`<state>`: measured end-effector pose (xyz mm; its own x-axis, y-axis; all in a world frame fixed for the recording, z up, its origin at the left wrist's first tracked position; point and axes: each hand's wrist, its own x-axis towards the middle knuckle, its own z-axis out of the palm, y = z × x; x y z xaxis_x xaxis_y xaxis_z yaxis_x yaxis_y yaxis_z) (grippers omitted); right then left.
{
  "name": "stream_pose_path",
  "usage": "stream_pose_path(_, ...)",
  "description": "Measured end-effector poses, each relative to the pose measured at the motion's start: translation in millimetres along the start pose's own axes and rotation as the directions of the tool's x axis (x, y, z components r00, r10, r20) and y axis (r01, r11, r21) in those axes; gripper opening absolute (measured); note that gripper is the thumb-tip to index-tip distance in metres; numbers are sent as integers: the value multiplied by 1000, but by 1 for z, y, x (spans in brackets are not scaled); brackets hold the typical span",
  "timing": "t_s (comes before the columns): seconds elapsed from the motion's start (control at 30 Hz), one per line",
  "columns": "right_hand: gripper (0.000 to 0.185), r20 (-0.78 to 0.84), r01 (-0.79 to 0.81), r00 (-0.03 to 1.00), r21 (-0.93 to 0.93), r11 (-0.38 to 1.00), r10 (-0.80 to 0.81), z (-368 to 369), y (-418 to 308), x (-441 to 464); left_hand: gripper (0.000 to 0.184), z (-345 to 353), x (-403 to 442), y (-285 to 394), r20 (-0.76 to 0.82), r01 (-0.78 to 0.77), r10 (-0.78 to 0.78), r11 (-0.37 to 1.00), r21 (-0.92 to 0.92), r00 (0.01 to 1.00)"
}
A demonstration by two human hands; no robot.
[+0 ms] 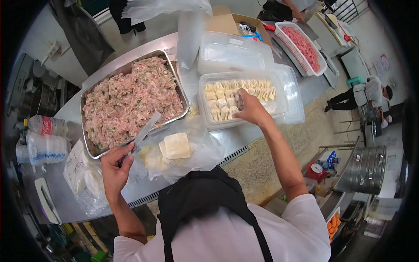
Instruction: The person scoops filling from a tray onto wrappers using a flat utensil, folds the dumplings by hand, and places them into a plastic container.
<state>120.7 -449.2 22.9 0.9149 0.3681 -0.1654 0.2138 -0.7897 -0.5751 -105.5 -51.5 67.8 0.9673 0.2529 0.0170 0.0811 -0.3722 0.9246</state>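
Observation:
My left hand (117, 166) grips a flat spatula (146, 127), its blade pointing up and right over the near edge of a metal tray (186, 105) full of minced meat with green bits (131, 98). My right hand (252, 108) reaches into a clear plastic container (202, 102) lined with rows of folded dumplings (224, 87). Its fingers are bent around a dumpling (238, 97), partly hidden by them. Between my hands, a small stack of square wrappers (176, 146) lies on a plastic bag (205, 150).
Behind the container stand more lidded plastic boxes (235, 52) and a cardboard box (222, 21). A white basket of pink meat (301, 48) is at the back right. Bottles (46, 126) and bags (83, 174) sit at the left. Other people are in the background.

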Motion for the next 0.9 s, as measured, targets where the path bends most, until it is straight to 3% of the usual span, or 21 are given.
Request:
stream_pose_path(0.2, 59, 8, -106, 994, 4, 994, 106, -2, -13, -3, 38, 0, -1, -5, 6, 27, -27, 999, 22, 1000)
stream_pose_path(0.33, 58, -10, -63, 998, -41, 997, 62, -6, -23, -10, 37, -2, -1, -5, -13, 60, -59, 998, 37, 998)
stream_pose_path(0.4, 50, -345, 114, 920, -220, 969, -186, -2, -39, -24, 37, -7, -3, 3, -1, 38, -38, 983, 180, 999)
stream_pose_path(0.5, 36, -250, 214, 945, -4, 977, -209, 8, -94, -47, 38, -5, -5, -16, -52, 91, -87, 993, 79, 995)
stream_pose_path(0.57, 25, -94, 398, 917, 265, 878, -388, 52, -114, -58, 38, -2, -6, -18, -44, 140, -136, 984, 109, 990)
stream_pose_path(0.63, 20, 3, 537, 826, 302, 788, -564, 120, -115, -56, 39, 6, -4, -19, -19, 175, -174, 978, 118, 985)
stream_pose_path(0.7, 17, -28, 575, 814, 176, 799, -580, 171, -121, -53, 38, 13, -5, -19, -18, 166, -165, 977, 134, 986)
stream_pose_path(0.8, 16, 89, 523, 846, 49, 851, -525, 201, -116, -39, 36, 8, -10, -20, -46, 205, -201, 968, 142, 979)
stream_pose_path(0.87, 16, 114, 488, 861, 84, 869, -495, 205, -111, -34, 35, 2, -10, -29, -74, 197, -187, 968, 153, 979)
stream_pose_path(0.9, 15, 141, 446, 878, 112, 888, -458, 203, -108, -32, 34, -3, -8, -32, -83, 182, -164, 938, 294, 983)
